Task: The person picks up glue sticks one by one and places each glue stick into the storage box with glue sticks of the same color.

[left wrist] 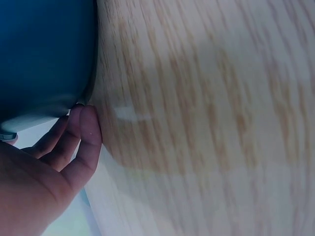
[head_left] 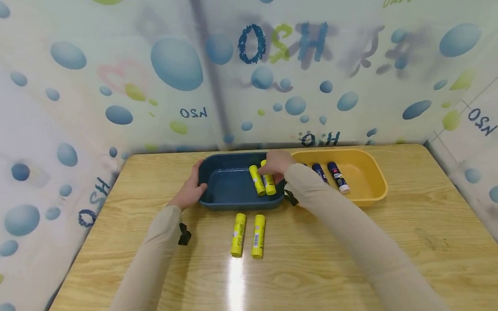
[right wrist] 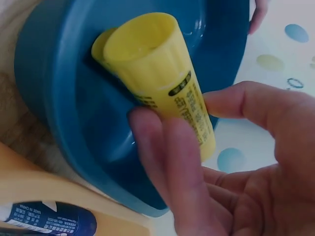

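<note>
My left hand (head_left: 190, 189) grips the left end of a dark blue plastic bin (head_left: 239, 206), thumb over the rim and fingers along the outside wall. At the bin's right end, my right hand (head_left: 280, 162) pinches a yellow glue stick (right wrist: 170, 83) between thumb and fingers. That stick tilts inside the bin, its lower end pointing toward me. Beside it lies another yellow glue stick (head_left: 257, 180), mostly hidden behind the held one in the right wrist view. Two more yellow glue sticks, one on the left (head_left: 238, 235) and one on the right (head_left: 258, 236), lie on the table in front.
A yellow-orange bin (head_left: 365, 168) stands right of the blue one, holding several dark blue glue sticks (head_left: 338, 177), partly covered by my right sleeve. Both bins sit near the back edge of the wooden table (head_left: 331, 268). A patterned curtain (head_left: 237, 95) rises behind.
</note>
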Available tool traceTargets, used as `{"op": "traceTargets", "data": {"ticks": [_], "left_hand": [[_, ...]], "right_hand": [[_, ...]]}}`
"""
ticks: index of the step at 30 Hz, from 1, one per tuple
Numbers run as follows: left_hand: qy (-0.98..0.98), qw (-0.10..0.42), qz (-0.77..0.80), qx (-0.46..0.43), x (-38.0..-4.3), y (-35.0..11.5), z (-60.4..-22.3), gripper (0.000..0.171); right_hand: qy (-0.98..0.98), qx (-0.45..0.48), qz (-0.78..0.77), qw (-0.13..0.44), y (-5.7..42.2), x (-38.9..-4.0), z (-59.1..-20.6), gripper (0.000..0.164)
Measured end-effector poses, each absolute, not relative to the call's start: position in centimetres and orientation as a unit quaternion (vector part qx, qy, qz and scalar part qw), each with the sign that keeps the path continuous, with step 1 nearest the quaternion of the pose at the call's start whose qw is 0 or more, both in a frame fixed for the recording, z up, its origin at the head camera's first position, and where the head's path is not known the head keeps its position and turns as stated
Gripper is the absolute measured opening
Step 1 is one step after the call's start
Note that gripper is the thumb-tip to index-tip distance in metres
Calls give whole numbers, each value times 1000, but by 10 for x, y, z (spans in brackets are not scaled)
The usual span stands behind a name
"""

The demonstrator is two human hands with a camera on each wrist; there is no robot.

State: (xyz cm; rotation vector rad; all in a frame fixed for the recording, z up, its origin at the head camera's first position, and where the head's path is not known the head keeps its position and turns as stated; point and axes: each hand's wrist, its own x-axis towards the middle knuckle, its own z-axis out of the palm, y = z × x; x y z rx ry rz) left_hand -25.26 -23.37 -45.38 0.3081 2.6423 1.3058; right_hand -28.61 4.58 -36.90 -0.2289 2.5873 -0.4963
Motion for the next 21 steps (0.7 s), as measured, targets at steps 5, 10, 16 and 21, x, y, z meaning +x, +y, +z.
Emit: {"op": "traceTargets", "data": {"ticks": [5,10,16,21], "left_hand": [[887,88,440,106,-253,-233,-452,73],[888,84,438,109,-254,-234,-454,74],[889,84,437,105,-253,-234,-454,75],[887,79,441,108,-253,-234,-454,75]], "right_hand": [[948,-70,-172,260,43,-292,-369,34],[951,-62,-143,268,38,-297,-371,35],[958,-39,-133,251,30,-299,-378,29],[965,-46,-103,239,21,-300,-382,28]]}}
